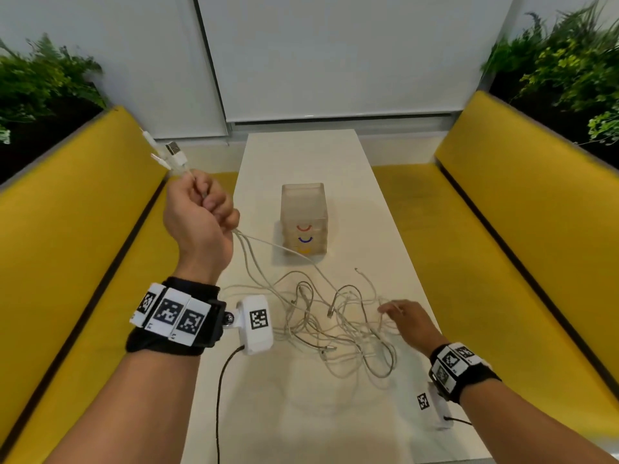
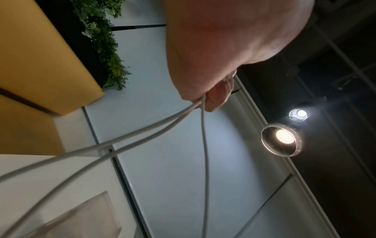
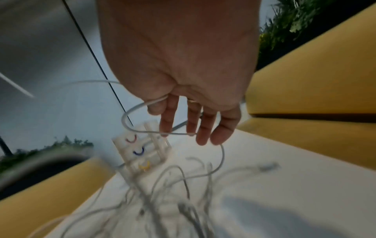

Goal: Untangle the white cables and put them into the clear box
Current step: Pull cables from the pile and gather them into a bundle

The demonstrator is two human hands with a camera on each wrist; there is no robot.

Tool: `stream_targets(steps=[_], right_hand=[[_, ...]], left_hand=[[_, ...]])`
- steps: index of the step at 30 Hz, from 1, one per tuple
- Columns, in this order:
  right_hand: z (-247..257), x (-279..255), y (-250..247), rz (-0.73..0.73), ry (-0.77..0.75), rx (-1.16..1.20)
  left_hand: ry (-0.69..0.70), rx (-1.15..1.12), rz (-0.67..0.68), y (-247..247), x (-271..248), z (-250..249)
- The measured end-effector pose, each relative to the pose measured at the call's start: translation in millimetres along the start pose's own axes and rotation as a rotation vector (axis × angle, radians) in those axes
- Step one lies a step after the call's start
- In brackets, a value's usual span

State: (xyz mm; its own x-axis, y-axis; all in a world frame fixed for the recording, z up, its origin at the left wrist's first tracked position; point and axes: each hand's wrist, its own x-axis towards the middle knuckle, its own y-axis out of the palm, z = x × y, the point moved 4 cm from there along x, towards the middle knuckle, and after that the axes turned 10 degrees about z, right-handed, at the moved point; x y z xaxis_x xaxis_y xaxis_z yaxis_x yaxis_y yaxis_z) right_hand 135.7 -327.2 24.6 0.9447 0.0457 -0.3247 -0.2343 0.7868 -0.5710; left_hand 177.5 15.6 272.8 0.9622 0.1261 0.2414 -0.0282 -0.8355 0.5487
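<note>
White cables (image 1: 335,316) tangled; left hand (image 1: 201,216) fisted round ends; right hand (image 1: 407,321) loose-fingered.

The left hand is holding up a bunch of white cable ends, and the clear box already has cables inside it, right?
Not quite. The left hand does grip the white cable ends raised above the table, but in the head view the clear box holds no cables. The tangle of white cables lies on the table in front of it.
</note>
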Motion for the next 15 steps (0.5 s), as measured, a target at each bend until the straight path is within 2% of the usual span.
stream_targets(steps=[3,5,8,13,15], right_hand=[[29.6,-4.5,-25.4,-0.041,-0.084,-0.012],[53.8,-8.3,-40.6,-0.003,-0.115,0.001],[96.1,-23.8,-67.5,-0.002,-0.185,0.147],[177.3,-71.3,-128.8,-0.196,-0.508,0.376],[203.1,-92.1,-150.0,-0.221,-0.645,0.481]], left_hand=[[-0.029,0.054,-0.037,-6.1,-1.9,14.5],[-0.046,0.094,-0.038,-6.9,-4.8,28.3],[-0.081,0.159,-0.023,-7.4,-9.3,43.4],[-0.11,0.189,-0.039,-15.5,-10.5,45.0],[-0.111,0.185,-0.044,-16.2,-10.5,42.8]])
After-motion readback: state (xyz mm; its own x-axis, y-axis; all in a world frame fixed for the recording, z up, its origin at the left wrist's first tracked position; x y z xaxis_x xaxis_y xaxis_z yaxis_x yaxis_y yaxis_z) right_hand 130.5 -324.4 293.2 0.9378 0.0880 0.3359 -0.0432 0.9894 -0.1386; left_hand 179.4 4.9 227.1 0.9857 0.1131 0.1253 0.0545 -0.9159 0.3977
